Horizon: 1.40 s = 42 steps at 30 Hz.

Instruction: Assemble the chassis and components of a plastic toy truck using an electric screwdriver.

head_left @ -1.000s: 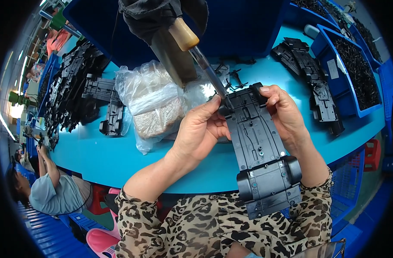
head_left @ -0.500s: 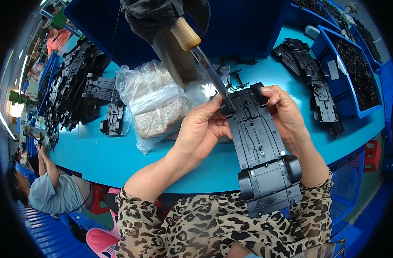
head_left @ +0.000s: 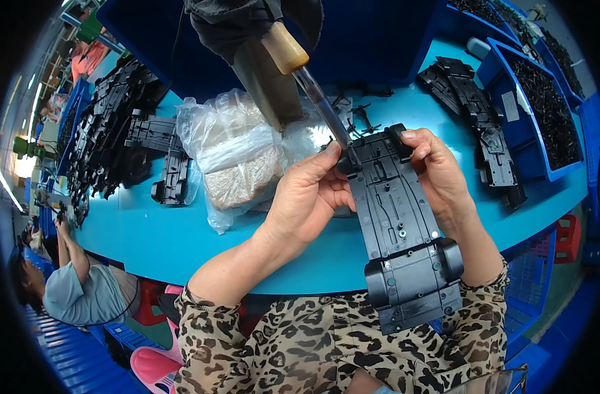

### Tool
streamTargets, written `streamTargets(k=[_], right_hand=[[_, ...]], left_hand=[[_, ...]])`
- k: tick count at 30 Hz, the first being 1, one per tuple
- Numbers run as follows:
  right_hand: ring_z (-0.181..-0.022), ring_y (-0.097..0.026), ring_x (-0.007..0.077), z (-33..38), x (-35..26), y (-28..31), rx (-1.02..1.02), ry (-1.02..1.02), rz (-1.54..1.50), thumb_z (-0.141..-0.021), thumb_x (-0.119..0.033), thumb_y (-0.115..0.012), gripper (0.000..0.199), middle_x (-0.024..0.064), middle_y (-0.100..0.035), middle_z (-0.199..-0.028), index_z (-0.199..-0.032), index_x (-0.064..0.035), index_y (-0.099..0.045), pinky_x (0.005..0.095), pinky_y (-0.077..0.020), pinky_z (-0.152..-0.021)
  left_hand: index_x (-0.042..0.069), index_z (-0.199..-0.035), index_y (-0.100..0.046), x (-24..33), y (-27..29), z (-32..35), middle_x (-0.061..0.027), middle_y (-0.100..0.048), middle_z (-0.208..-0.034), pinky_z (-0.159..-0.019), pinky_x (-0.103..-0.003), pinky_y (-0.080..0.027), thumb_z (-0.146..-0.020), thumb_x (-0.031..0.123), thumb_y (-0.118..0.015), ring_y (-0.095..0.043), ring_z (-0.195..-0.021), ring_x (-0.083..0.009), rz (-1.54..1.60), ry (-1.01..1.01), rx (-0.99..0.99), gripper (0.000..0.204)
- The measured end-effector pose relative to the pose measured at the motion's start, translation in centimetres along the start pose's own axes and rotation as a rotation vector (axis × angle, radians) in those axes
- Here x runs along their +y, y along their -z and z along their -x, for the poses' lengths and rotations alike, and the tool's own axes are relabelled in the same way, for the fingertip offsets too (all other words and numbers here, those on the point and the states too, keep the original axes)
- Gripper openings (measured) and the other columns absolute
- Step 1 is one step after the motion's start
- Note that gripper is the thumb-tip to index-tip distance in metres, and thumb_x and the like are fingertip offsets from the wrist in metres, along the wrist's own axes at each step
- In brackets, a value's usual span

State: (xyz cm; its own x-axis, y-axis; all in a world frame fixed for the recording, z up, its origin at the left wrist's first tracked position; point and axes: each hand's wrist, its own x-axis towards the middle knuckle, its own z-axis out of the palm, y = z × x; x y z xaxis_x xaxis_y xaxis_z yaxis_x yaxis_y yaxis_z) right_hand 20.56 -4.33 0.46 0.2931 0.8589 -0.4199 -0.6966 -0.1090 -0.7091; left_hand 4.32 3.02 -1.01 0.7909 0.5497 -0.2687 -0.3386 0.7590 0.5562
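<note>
A black plastic toy-car chassis (head_left: pixel 398 223) is held underside up over the front edge of the blue table (head_left: pixel 149 230). My left hand (head_left: pixel 306 197) grips its far left corner, and my right hand (head_left: pixel 438 171) grips its right side. A hanging powered screwdriver (head_left: pixel 293 59) with a tan collar comes down from above. Its bit (head_left: pixel 326 118) meets the chassis's far left corner, right by my left thumb and fingers.
A clear plastic bag of small parts (head_left: pixel 237 154) lies left of my hands. Black chassis parts are piled at the far left (head_left: pixel 116 131) and at the right (head_left: pixel 477 125). Blue bins (head_left: pixel 543 92) of black parts stand at the far right. Another person (head_left: pixel 70 282) sits at lower left.
None of note: both hands, the chassis and the screwdriver stay in almost the same place, with only a slight shift of the chassis.
</note>
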Motion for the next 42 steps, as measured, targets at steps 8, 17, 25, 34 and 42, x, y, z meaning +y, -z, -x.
streamTargets(k=[8, 17, 25, 34, 42], right_hand=[[-0.05, -0.037, 0.0031, 0.06, -0.14, 0.15, -0.005, 0.009, -0.013, -0.073, -0.015, -0.058, 0.026, -0.0084, -0.041, -0.054, -0.052, -0.0153, -0.042, 0.0195, -0.0329, -0.053], [-0.054, -0.04, 0.0037, 0.28, -0.12, -0.1, 0.014, 0.034, -0.013, -0.073, -0.014, -0.058, 0.028, -0.0073, -0.043, -0.055, -0.051, -0.0148, -0.041, 0.02, -0.0352, -0.057], [-0.055, -0.04, 0.0039, 0.32, -0.17, -0.05, 0.022, 0.035, -0.026, -0.073, -0.012, -0.059, 0.027, -0.0067, -0.043, -0.056, -0.052, -0.0145, -0.042, 0.0204, -0.0358, -0.061], [-0.056, -0.039, 0.0039, 0.28, 0.02, 0.25, 0.045, 0.036, -0.009, -0.073, -0.012, -0.058, 0.026, -0.0066, -0.044, -0.058, -0.052, -0.0141, -0.042, 0.0201, -0.0353, -0.062], [-0.058, -0.04, 0.0041, 0.3, 0.13, 0.37, 0.059, 0.042, -0.007, -0.073, -0.012, -0.058, 0.025, -0.006, -0.046, -0.061, -0.053, -0.0136, -0.043, 0.0198, -0.0352, -0.064]], left_hand=[[-0.002, -0.089, -0.052, 0.03, -0.32, 0.03, -0.0103, -0.056, -0.077, -0.05, -0.027, -0.048, -0.086, 0.028, -0.044, -0.056, -0.062, -0.0172, -0.01, 0.011, 0.037, 0.031], [-0.002, -0.09, -0.052, 0.04, -0.58, 0.1, -0.0102, -0.056, -0.078, -0.05, -0.027, -0.047, -0.086, 0.027, -0.044, -0.056, -0.063, -0.0172, -0.028, 0.01, 0.035, 0.03], [-0.001, -0.093, -0.053, 0.2, -0.67, 0.23, -0.0105, -0.056, -0.077, -0.05, -0.027, -0.047, -0.086, 0.025, -0.044, -0.056, -0.062, -0.0173, -0.014, 0.022, 0.035, 0.029], [-0.001, -0.093, -0.053, 0.11, -0.85, 0.28, -0.0097, -0.056, -0.076, -0.05, -0.027, -0.047, -0.087, 0.025, -0.044, -0.055, -0.061, -0.0168, -0.027, 0.016, 0.059, 0.028], [0.0, -0.093, -0.053, 0.15, -0.96, 0.29, -0.0095, -0.054, -0.074, -0.049, -0.027, -0.047, -0.086, 0.026, -0.044, -0.054, -0.06, -0.0166, -0.032, 0.03, 0.07, 0.028]])
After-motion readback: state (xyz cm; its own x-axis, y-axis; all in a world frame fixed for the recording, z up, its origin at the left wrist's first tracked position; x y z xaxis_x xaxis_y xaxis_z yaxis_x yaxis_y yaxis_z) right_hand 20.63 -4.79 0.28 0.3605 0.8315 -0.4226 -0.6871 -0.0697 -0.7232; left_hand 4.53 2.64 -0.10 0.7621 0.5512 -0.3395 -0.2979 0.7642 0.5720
